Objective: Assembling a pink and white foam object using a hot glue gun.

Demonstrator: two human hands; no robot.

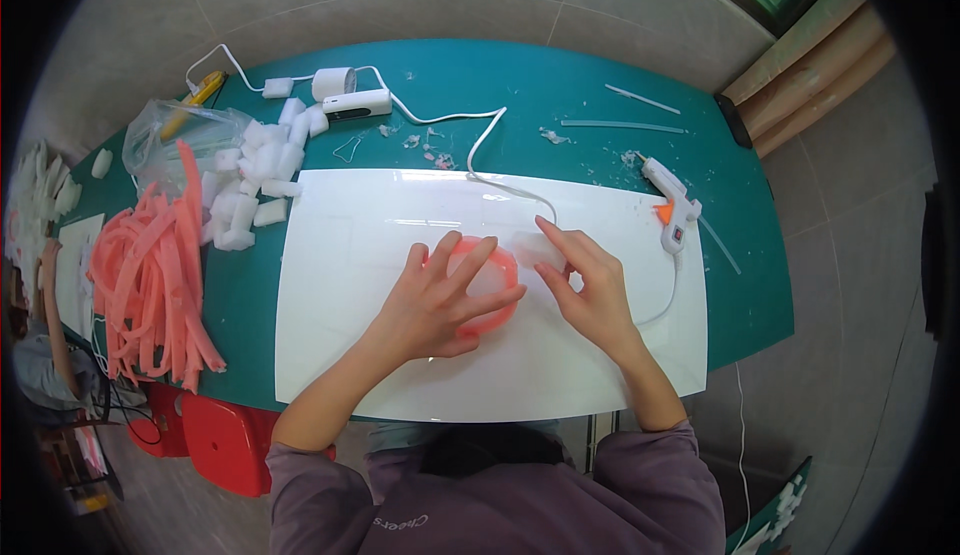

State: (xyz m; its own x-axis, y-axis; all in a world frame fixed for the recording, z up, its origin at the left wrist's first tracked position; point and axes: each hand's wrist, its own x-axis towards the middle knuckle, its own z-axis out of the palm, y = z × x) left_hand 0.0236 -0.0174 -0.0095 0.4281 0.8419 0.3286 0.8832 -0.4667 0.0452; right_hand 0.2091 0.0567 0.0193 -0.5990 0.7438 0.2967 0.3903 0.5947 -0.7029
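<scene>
A pink foam strip bent into a ring [511,273] lies on a white board [340,355]. Over it, my left hand [440,300] has its fingers spread across the ring, with fingertips on the far and right sides and the thumb at the near edge. Just right of the ring, my right hand [592,290] holds a whitish, translucent piece of foam [538,248] between thumb and index finger. The piece blends into the board, so its outline is hard to see. Part of the ring is hidden under my left hand.
A glue gun [672,205] with an orange trigger stands at the board's right edge, its cord trailing nearby. Pink foam strips [150,285] and white foam blocks [260,160] are heaped at left. Glue sticks [622,127] lie on the green table [560,75]. Another person's arm [55,315] shows far left.
</scene>
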